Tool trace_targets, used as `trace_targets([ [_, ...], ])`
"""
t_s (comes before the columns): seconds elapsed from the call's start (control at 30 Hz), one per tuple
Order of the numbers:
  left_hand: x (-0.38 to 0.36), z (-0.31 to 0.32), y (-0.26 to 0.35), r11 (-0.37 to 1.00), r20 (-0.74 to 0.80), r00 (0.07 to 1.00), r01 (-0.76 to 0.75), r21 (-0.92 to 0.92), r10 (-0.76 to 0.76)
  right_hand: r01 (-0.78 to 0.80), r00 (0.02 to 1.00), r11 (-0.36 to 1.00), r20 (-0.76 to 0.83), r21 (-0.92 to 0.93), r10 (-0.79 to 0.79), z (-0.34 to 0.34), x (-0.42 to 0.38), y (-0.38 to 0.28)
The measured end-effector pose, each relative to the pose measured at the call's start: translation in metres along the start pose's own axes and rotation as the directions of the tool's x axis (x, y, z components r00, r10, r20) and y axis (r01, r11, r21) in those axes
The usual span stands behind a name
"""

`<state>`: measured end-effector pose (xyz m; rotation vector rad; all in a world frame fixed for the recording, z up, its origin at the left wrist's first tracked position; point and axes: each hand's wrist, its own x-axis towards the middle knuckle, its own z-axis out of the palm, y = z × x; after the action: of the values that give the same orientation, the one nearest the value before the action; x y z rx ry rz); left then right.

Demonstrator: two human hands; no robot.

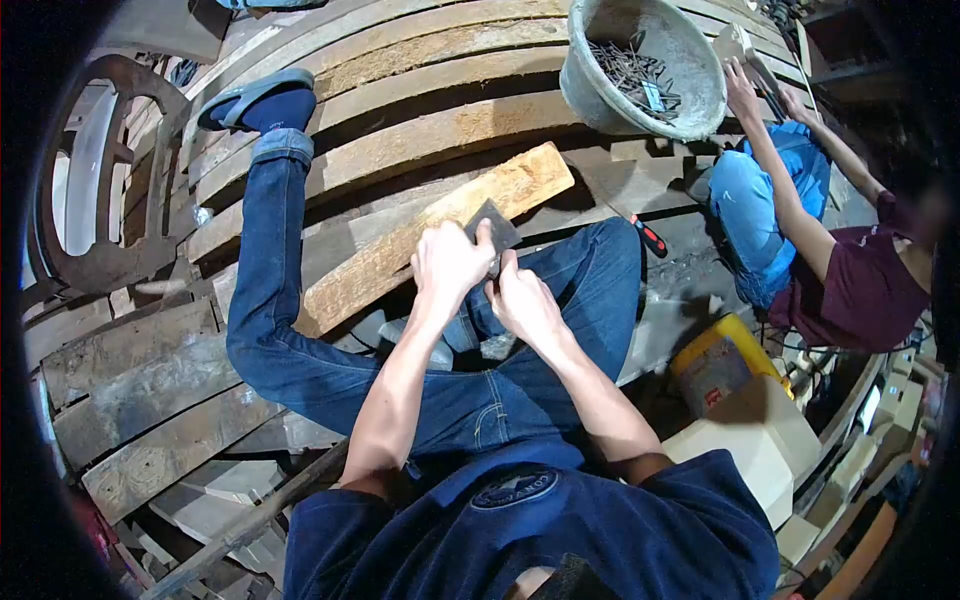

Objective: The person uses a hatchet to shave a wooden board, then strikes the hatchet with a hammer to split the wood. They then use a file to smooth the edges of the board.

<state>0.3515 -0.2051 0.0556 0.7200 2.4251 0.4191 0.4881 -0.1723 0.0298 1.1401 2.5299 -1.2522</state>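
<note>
In the head view a dark, flat, square-cornered piece [496, 226] is held over a wooden board [530, 185] that slants across in front of my lap. My left hand [445, 262] is closed on the piece's left side, thumb along its face. At its lower edge my right hand [525, 302] is also closed, fingers curled and thumb pointing up toward it. The board's rough, light-brown upper face shows beyond my hands, and its near end lies by my bent left leg.
A grey bucket [645, 75] of dark nails or rods stands on the slatted wood [430, 80]. A red-and-black-handled tool [648, 236] lies right of my knee. At right, another person [850, 270] handles a wooden piece. A yellow container [715, 365] and curved chair frame [120, 160] flank me.
</note>
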Motion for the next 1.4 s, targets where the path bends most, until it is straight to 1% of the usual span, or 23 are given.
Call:
trace_targets([
  [0.03, -0.001, -0.002, 0.007, 1.0, 0.015, 1.0, 0.008, 0.023, -0.008, 0.005, 1.0, 1.0, -0.01, -0.023, -0.006, -0.001, 0.003, 0.004],
  [0.1, 0.005, 0.008, 0.006, 0.998, 0.008, 1.0, -0.005, -0.055, 0.005, -0.033, 0.999, 0.999, 0.036, 0.005, 0.033, -0.01, 0.009, 0.007],
  [0.2, 0.016, 0.014, 0.009, 0.998, -0.038, 0.998, -0.056, -0.038, 0.055, -0.061, 0.998, 0.998, 0.03, 0.022, 0.06, -0.017, 0.016, 0.011],
  [0.23, 0.022, 0.016, 0.012, 0.998, -0.039, 0.998, -0.055, 0.017, 0.055, -0.065, 0.997, 0.997, 0.03, 0.031, 0.064, -0.018, 0.018, 0.01],
  [0.3, 0.029, 0.025, 0.01, 0.995, -0.109, 0.99, -0.095, -0.012, 0.093, -0.027, 0.998, 1.0, -0.048, 0.01, 0.027, -0.012, 0.024, 0.018],
  [0.37, 0.033, 0.023, 0.009, 0.966, -0.141, 0.956, -0.257, 0.007, 0.255, 0.001, 0.997, 1.0, -0.077, -0.008, -0.002, -0.011, 0.027, 0.02],
  [0.4, 0.032, 0.02, 0.012, 0.976, -0.093, 0.972, -0.219, -0.004, 0.217, -0.005, 0.997, 1.0, -0.073, 0.005, 0.005, -0.015, 0.026, 0.016],
  [0.5, 0.018, 0.005, 0.012, 0.97, -0.141, 0.962, -0.243, -0.034, 0.236, -0.014, 0.995, 1.0, -0.103, 0.011, 0.015, -0.008, 0.019, 0.007],
  [0.53, 0.015, -0.005, 0.015, 0.998, -0.011, 0.998, -0.064, 0.023, 0.065, 0.06, 0.988, 0.998, -0.139, -0.024, -0.063, -0.003, 0.015, 0.005],
  [0.63, 0.002, -0.023, 0.002, 0.999, 0.101, 0.995, -0.003, 0.046, -0.001, -0.03, 0.999, 0.997, -0.018, 0.073, 0.031, 0.002, 0.005, -0.015],
  [0.67, 0.002, -0.005, -0.014, 0.995, -0.076, 0.992, -0.104, -0.002, 0.103, -0.044, 0.999, 0.997, -0.016, 0.062, 0.045, 0.008, 0.005, -0.012],
  [0.77, 0.001, -0.009, -0.002, 1.0, 0.033, 0.999, 0.011, 0.016, -0.012, -0.036, 0.999, 0.995, 0.019, 0.096, 0.035, -0.001, 0.004, -0.009],
  [0.83, 0.008, -0.001, 0.005, 0.999, -0.028, 0.999, -0.037, 0.017, 0.037, -0.054, 0.999, 0.997, 0.009, 0.059, 0.054, -0.009, 0.007, -0.007],
  [0.9, 0.018, 0.012, 0.006, 0.977, -0.188, 0.963, -0.207, -0.047, 0.195, -0.037, 0.999, 0.998, -0.031, 0.045, 0.039, -0.014, 0.015, 0.002],
  [0.93, 0.027, 0.009, 0.015, 0.988, -0.1, 0.983, -0.153, -0.009, 0.152, 0.013, 0.997, 0.995, -0.074, 0.099, -0.006, -0.017, 0.019, 0.005],
  [0.97, 0.031, 0.008, 0.022, 0.994, -0.005, 0.995, -0.099, 0.036, 0.1, -0.046, 0.997, 0.996, -0.058, 0.07, 0.05, -0.021, 0.022, 0.007],
  [1.0, 0.027, 0.003, 0.027, 0.985, -0.041, 0.984, -0.173, -0.008, 0.173, -0.04, 0.997, 0.997, -0.06, 0.067, 0.044, -0.019, 0.024, 0.011],
  [1.1, 0.03, 0.006, 0.019, 0.976, -0.067, 0.975, -0.215, -0.03, 0.213, -0.049, 0.996, 0.998, -0.071, 0.046, 0.052, -0.018, 0.025, 0.006],
  [1.13, 0.027, -0.003, 0.021, 0.998, 0.055, 0.996, -0.066, -0.01, 0.067, -0.064, 0.995, 0.997, -0.074, 0.041, 0.067, -0.017, 0.023, 0.003],
  [1.23, 0.019, -0.004, 0.007, 0.993, -0.054, 0.993, -0.11, -0.036, 0.108, -0.044, 0.998, 0.995, -0.042, 0.085, 0.048, -0.01, 0.016, -0.006],
  [1.27, 0.019, -0.005, 0.003, 0.997, 0.03, 0.997, -0.071, -0.028, 0.072, -0.045, 0.998, 0.996, -0.041, 0.078, 0.049, -0.002, 0.016, -0.003],
  [1.37, 0.015, -0.011, 0.01, 0.999, 0.064, 0.998, -0.016, 0.046, 0.013, -0.097, 0.995, 0.994, 0.008, 0.057, 0.097, -0.009, 0.014, -0.007],
  [1.4, 0.026, 0.021, -0.008, 0.965, -0.207, 0.95, -0.252, -0.066, 0.234, -0.067, 0.998, 0.995, -0.013, 0.073, 0.068, -0.01, 0.016, -0.001],
])
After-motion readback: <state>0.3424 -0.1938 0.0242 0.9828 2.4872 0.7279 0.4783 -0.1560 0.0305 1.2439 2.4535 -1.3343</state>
